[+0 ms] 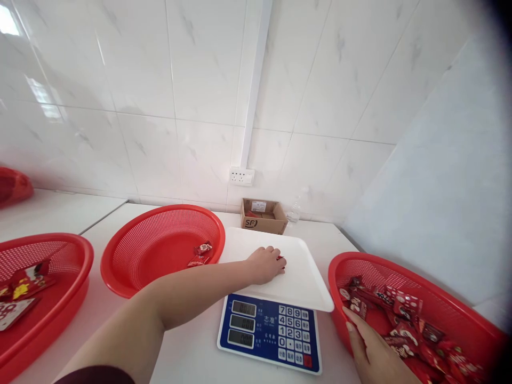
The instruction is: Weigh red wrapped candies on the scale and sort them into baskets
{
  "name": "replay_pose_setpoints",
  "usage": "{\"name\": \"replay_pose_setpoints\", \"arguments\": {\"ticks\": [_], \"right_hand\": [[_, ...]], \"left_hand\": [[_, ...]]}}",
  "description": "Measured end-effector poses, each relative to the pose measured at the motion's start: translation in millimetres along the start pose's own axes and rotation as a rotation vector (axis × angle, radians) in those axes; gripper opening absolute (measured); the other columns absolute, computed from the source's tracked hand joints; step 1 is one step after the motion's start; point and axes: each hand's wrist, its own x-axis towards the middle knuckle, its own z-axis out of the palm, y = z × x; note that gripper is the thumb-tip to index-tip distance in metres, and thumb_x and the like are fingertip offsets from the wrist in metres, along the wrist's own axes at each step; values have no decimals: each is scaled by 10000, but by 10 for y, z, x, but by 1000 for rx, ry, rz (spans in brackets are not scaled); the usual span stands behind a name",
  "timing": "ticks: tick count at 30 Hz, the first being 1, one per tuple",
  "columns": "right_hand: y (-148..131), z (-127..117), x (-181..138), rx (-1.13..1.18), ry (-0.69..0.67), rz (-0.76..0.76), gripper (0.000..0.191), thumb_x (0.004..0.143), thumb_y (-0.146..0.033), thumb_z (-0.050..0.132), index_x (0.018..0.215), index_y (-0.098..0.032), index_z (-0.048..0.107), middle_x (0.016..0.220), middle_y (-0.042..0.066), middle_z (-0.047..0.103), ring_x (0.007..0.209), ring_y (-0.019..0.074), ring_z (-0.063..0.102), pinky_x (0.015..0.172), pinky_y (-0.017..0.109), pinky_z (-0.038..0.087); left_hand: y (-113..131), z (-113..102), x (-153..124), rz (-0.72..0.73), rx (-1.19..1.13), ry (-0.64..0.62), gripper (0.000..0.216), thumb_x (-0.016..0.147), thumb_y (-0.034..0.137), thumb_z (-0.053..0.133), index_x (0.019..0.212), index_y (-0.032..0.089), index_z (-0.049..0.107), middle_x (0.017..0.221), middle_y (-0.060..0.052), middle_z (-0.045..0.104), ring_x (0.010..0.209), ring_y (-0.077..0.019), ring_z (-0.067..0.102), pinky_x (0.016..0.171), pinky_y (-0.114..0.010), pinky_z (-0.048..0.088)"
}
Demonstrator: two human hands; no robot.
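Note:
My left hand [266,264] reaches over the white tray [304,282] of a blue-faced weighing scale [270,333]. Its fingers are curled on a small red wrapped candy [280,258] that rests on the tray. My right hand [370,349] lies in the red mesh basket [448,298] at the right, fingers together among several red wrapped candies [404,320]. I cannot see whether it holds one.
A red mesh basket [140,266] in the middle holds two candies [201,253]. Another red basket [76,256] at the left holds red packets. A small open cardboard box [262,216] and a clear plastic bottle [295,210] stand by the tiled wall, below a wall socket [242,176].

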Motion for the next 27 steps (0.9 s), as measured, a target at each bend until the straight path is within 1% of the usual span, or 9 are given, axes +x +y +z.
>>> {"name": "replay_pose_setpoints", "arguments": {"ticks": [4, 7, 9, 13, 16, 18, 20, 24, 27], "right_hand": [[-43, -41, 9, 7, -64, 76, 551, 906, -444, 188, 1262, -222, 546, 1167, 76, 644, 969, 267, 645, 798, 415, 522], [-35, -32, 4, -10, -49, 72, 548, 905, -449, 193, 1261, -231, 548, 1205, 68, 622, 1010, 277, 629, 788, 429, 528], [-16, -14, 1, -29, -25, 44, 534, 904, -434, 209, 1266, -227, 543, 1198, 68, 626, 990, 274, 638, 774, 420, 533], [15, 14, 5, -58, 28, -26, 505, 901, -398, 240, 1248, -217, 559, 1169, 71, 643, 957, 260, 652, 774, 396, 532], [36, 32, 6, -69, 42, -34, 503, 903, -401, 238, 1230, -220, 574, 1159, 75, 648, 936, 267, 658, 743, 400, 532], [53, 47, 5, -73, 32, -7, 502, 905, -418, 239, 1232, -236, 574, 1154, 71, 651, 899, 271, 668, 722, 404, 529], [71, 61, 4, -70, 14, 14, 499, 904, -432, 247, 1231, -250, 577, 1149, 66, 654, 870, 271, 673, 729, 409, 524], [87, 73, 9, -76, 24, 10, 494, 898, -431, 253, 1217, -261, 590, 1134, 59, 662, 849, 268, 675, 734, 411, 518], [106, 84, 15, -84, 105, -45, 455, 875, -419, 312, 1193, -284, 608, 1074, 53, 689, 871, 262, 667, 754, 391, 511]], "left_hand": [[-78, -48, -86, -28, 2, -41, 287, 932, 276, 364, 1111, 140, 543, 1063, -149, 565, 884, -265, 604, 646, -341, 492], [-204, -146, -241, -78, -11, -40, 238, 903, 198, 394, 1095, 167, 531, 1026, -109, 567, 742, -204, 622, 573, -287, 472], [-318, -237, -393, -134, -14, -19, 239, 886, 151, 396, 1089, 172, 521, 1020, -96, 559, 708, -179, 616, 560, -266, 457], [-636, -418, -754, -286, -15, 35, 263, 940, 187, 293, 1078, 132, 509, 1025, -122, 543, 746, -184, 599, 626, -288, 457], [-904, -485, -1009, -374, -28, 22, 240, 919, 154, 329, 1038, 127, 535, 1052, -136, 544, 928, -225, 566, 775, -320, 431], [-1039, -476, -1150, -408, -56, -14, 204, 880, 121, 388, 981, 137, 564, 1071, -133, 555, 1044, -256, 514, 849, -334, 393], [-1114, -429, -1267, -440, -110, -55, 197, 878, 141, 394, 948, 146, 578, 1056, -124, 579, 1046, -259, 514, 843, -328, 391], [-1152, -282, -1425, -481, -287, -155, 281, 936, 286, 309, 990, 184, 565, 939, -67, 641, 803, -190, 603, 661, -266, 440], [-1218, -175, -1453, -462, -406, -237, 287, 912, 388, 396, 1093, 216, 538, 886, -29, 663, 699, -161, 613, 597, -243, 450]]}}
